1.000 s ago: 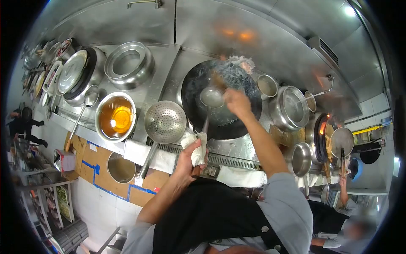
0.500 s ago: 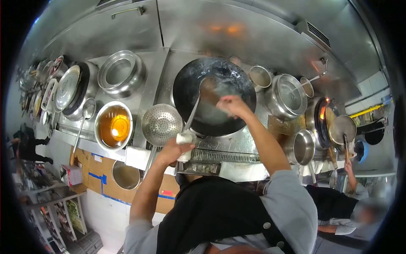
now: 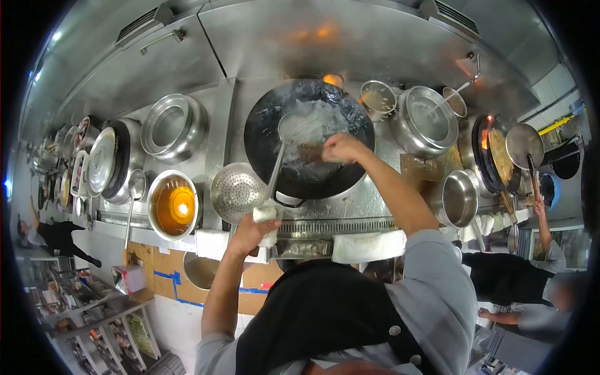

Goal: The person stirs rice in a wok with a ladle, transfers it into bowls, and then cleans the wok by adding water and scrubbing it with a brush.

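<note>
A big black wok point(image 3: 262, 153) sits on the range in front of me, with foamy, steaming liquid point(image 3: 331, 115) in its far part. My left hand point(image 3: 249, 236) is closed round a white cloth point(image 3: 267, 226) wrapped about the handle of a long ladle point(image 3: 275, 172). The ladle's round bowl lies inside the wok, blurred. Over the near right side of the wok, my right hand point(image 3: 345, 149) is closed. From its fingers a brown brush point(image 3: 310, 152) seems to reach down into the liquid, smeared by motion. A perforated strainer point(image 3: 236, 190) rests just left of the wok.
On the left stand a bowl of amber liquid point(image 3: 164, 219) and a metal pot point(image 3: 174, 130). To the right are a pot under a tap point(image 3: 425, 122), a saucepan point(image 3: 459, 199) and a lit burner point(image 3: 484, 140). A co-worker point(image 3: 512, 278) stands at far right.
The brown brush has shifted toward the near side of the wok. More white, foamy liquid shows at the far side. The view has turned slightly.
</note>
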A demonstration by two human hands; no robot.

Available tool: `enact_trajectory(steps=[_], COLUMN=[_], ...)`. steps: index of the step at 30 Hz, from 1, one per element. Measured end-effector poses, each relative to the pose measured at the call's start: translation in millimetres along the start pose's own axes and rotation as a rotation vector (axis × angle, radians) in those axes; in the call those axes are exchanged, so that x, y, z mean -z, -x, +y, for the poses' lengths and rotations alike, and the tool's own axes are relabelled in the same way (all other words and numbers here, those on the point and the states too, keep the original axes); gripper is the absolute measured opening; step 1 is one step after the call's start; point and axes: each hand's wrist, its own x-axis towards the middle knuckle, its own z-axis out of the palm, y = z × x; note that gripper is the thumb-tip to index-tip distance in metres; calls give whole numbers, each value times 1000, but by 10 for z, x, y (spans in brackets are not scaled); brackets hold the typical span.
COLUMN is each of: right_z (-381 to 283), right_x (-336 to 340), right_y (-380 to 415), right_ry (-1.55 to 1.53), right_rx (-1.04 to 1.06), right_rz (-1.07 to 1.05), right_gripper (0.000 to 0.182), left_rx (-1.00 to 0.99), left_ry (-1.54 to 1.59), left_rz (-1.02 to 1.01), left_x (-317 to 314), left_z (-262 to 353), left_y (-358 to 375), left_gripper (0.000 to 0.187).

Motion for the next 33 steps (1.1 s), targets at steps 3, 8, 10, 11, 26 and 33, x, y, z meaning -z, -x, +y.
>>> enact_trajectory(steps=[3, 8, 10, 11, 26, 33], right_z=[-107, -270, -206, -399, -239, -183], right_x=[179, 446, 712, 957, 80, 167], right_y=[89, 344, 497, 846, 676, 925], right_ry=[87, 142, 281, 238, -87, -165], right_rx=[54, -130, -88, -76, -58, 58], right_rz=[504, 117, 324, 392, 335, 385], right_gripper=[38, 39, 39, 38, 44, 46], left_rx=[-80, -145, -332, -416, -380, -408], left_ry=[71, -198, -828, -1150, -1294, -1294], left_rz=[24, 8, 196, 278, 212, 200], left_x=[-36, 132, 244, 291, 460, 504], left_z=[-2, 81, 32, -3, -174, -284], left_y=[-44, -6, 55, 115, 217, 85], left_gripper=[37, 34, 30, 29, 29, 33])
